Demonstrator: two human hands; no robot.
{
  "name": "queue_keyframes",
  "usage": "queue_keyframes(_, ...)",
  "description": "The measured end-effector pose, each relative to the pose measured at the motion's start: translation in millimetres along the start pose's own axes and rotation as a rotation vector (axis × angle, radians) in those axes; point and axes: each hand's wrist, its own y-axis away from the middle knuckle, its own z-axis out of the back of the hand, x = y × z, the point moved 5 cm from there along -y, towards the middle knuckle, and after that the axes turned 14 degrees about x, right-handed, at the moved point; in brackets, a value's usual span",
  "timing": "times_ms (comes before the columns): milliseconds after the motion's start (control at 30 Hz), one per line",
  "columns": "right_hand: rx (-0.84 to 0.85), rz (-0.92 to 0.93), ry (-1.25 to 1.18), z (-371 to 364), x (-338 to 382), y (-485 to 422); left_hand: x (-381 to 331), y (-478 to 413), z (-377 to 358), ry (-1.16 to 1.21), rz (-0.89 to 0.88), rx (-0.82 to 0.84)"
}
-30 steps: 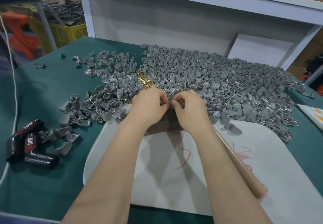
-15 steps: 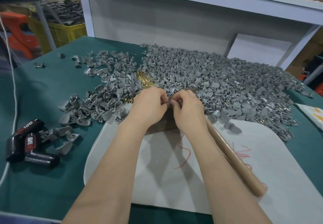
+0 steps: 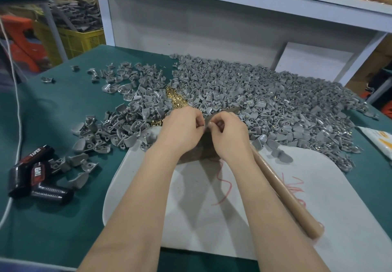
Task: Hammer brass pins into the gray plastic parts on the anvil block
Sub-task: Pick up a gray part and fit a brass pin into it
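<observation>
The left hand and the right hand meet in the middle, right over the brown block. The fingers of both hands are curled in, and their tips pinch 1 tiny gray part between them. I think a pin is being fitted into it here, so it can be hit on the hard block, but any pin there is too small to see.

The hammer lies on the white mat along the right arm. Its head is hidden under that hand. It is kept near so the hand can grab it fast.

The pins are a small shiny gold pile just past the left hand, easy to reach. The gray parts lie in a big heap on the green table behind the hands. They look like little curved scoops with a round hole at 1 end. Some in the right side of the heap show a gold dot, so I think those are done.

A black tool lies far off to the left.
</observation>
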Motion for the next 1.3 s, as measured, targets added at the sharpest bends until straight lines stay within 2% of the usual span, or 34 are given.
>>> queue_keyframes(333, 0.118, -0.114, 0.098, 4, 6, -6, -2, 0, 0, -0.024, 0.017, 0.000)
queue_keyframes(667, 0.094, -0.129, 0.266, 3, 14, -9, -5, -2, 0, -0.076, 0.005, 0.004)
queue_keyframes(833, 0.093, -0.133, 0.269, 2, 13, -9, -5, -1, 0, -0.076, -0.005, -0.006)
queue_keyframes(967, 0.105, -0.092, 0.203, 3, 10, -8, -3, -1, 0, -0.044, 0.000, -0.021)
queue_keyframes(1067, 0.129, -0.048, -0.015, 12, -1, -4, -1, 0, 0, -0.022, -0.003, -0.024)
queue_keyframes(1133, 0.061, -0.088, -0.128, 28, -16, 1, 0, -1, 0, -0.022, -0.004, -0.025)
queue_keyframes(1200, 0.028, -0.181, -0.043, 41, -36, 7, 0, -1, -1, -0.019, -0.002, -0.026)
queue_keyframes(1300, 0.219, -0.336, 0.131, 35, -54, 16, 0, -1, -1, -0.029, -0.001, -0.032)
